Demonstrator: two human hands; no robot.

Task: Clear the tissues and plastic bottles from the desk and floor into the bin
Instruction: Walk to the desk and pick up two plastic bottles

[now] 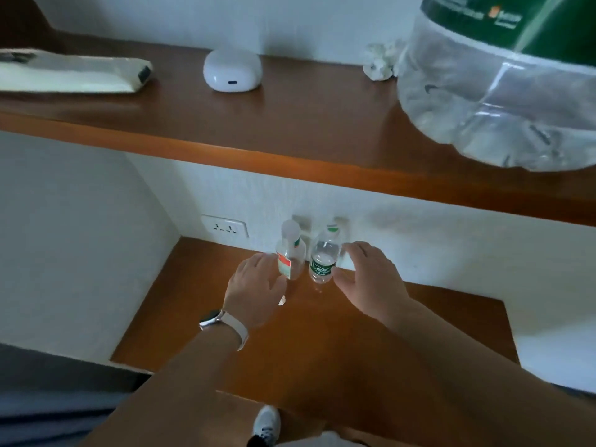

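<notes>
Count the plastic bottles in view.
3. Two small ones stand on the floor by the wall: red-label bottle at the left hand, green-label bottle at the right hand. A large bottle fills the upper right.

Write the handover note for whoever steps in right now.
Left hand: open, reaching the red-label bottle.
Right hand: open, beside the green-label bottle.
Both bottles stand upright on the floor by the wall.
A crumpled tissue and a big bottle sit on the desk.
Bin not in view.
Nothing held yet; all of these remain to clear.
</notes>
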